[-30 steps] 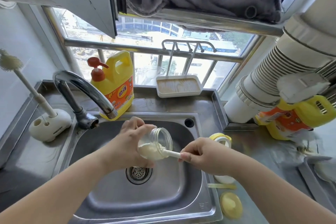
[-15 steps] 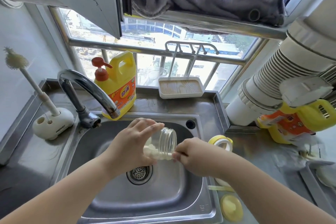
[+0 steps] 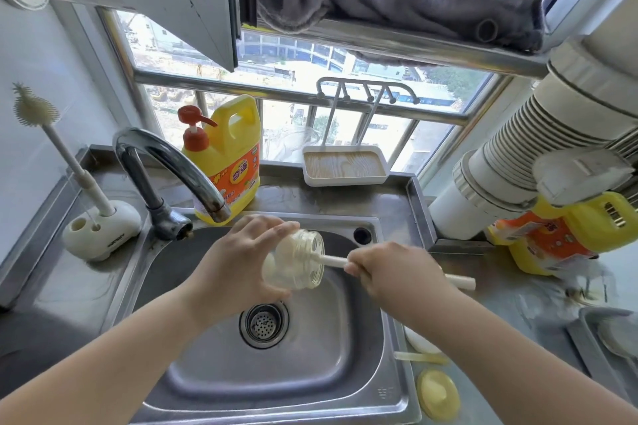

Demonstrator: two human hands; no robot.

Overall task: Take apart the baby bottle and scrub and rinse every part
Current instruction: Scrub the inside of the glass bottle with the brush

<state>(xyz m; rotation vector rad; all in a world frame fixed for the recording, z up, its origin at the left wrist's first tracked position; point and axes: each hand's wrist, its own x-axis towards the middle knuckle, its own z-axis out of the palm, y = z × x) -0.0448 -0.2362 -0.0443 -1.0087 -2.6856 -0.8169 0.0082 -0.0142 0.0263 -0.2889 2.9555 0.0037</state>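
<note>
At far left a spare brush (image 3: 36,109) stands upright in a white holder (image 3: 103,229) on the steel counter (image 3: 58,290). The tap (image 3: 165,162) arches over the sink (image 3: 276,373), and its spout partly covers the yellow detergent jug (image 3: 229,152) behind it. Above the drain (image 3: 264,323) the left hand (image 3: 238,266) grips the clear bottle body (image 3: 297,260), tipped on its side with the mouth facing right; the palm hides its base. A pale brush head sits inside, blurred by the plastic. The brush handle (image 3: 333,260) runs out of the mouth into the right hand (image 3: 390,272), whose curled fingers clasp it and hide its middle; the end pokes out past the wrist. The right forearm covers most of a white part beside the sink, too little to identify. Nearer, a yellow lid (image 3: 437,393) lies flat, with a thin yellowish piece just above it. At far right a second jug (image 3: 566,238) is half hidden by a white pipe (image 3: 511,169), and a tray is cut off by the edge.
</note>
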